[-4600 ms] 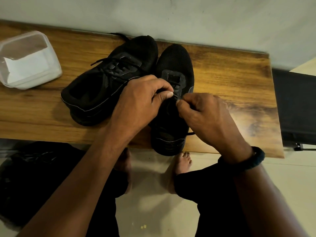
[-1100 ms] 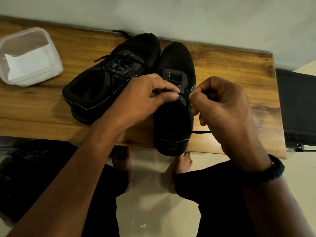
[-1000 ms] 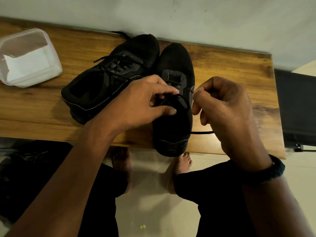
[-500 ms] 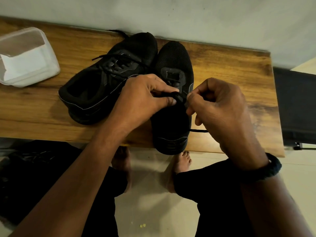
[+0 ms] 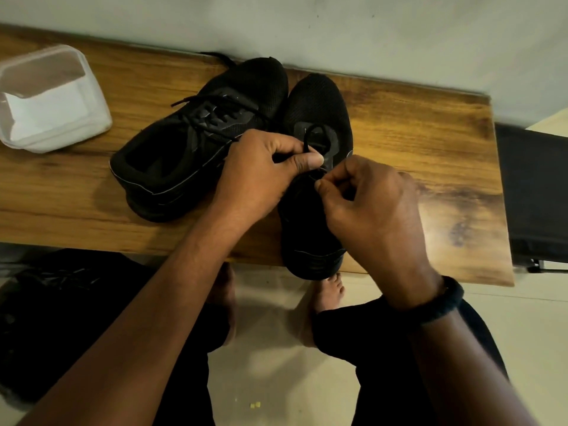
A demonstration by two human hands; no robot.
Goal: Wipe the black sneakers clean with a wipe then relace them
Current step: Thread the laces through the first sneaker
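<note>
Two black sneakers stand side by side on a wooden bench [image 5: 415, 142], toes toward the wall. The left sneaker [image 5: 196, 142] is laced and lies angled. The right sneaker [image 5: 318, 106] has its heel over the bench's front edge. My left hand [image 5: 261, 170] pinches a loop of the black shoelace [image 5: 310, 135] that arcs up over the right sneaker's tongue. My right hand [image 5: 368, 204] pinches the lace's other strand just below, over the sneaker's opening. The hands hide most of the right sneaker's eyelets.
A translucent plastic box [image 5: 46, 99] with white wipes inside sits at the bench's left end. A dark chair or case [image 5: 534, 192] stands right of the bench. Bare feet [image 5: 329, 290] and dark trouser legs are below the bench edge; a wall runs behind.
My right hand has dropped lower and closer to the left hand. A lace loop now stands up above my left thumb. The loose strand trailing right of the sneaker is no longer seen.
</note>
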